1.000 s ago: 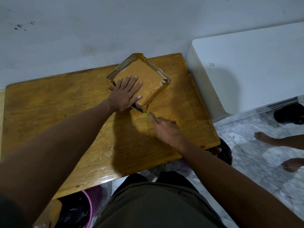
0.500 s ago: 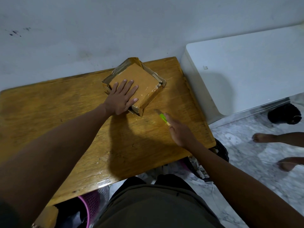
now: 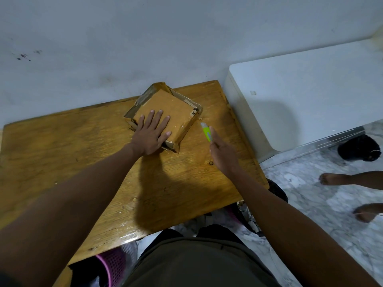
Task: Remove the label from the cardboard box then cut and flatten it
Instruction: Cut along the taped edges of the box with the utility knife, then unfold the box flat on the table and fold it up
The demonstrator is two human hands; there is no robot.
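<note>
Brown cardboard box (image 3: 165,112), tape-wrapped and glossy with torn edges, is lying flat at the far side of the wooden worktop (image 3: 62,162), corners pointing diamond-wise. Left hand (image 3: 150,134) is pressing on it, fingers spread. Right hand (image 3: 222,152) is pinching a green cutter (image 3: 206,132), tip pointing away, just beside the box.

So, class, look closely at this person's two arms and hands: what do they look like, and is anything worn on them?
Both arms are bare from the frame's edge down to the hands; no sleeves, gloves, watch or rings show. The left hand has short, plain fingernails. The right hand is seen from its back, its nails hidden.
</note>
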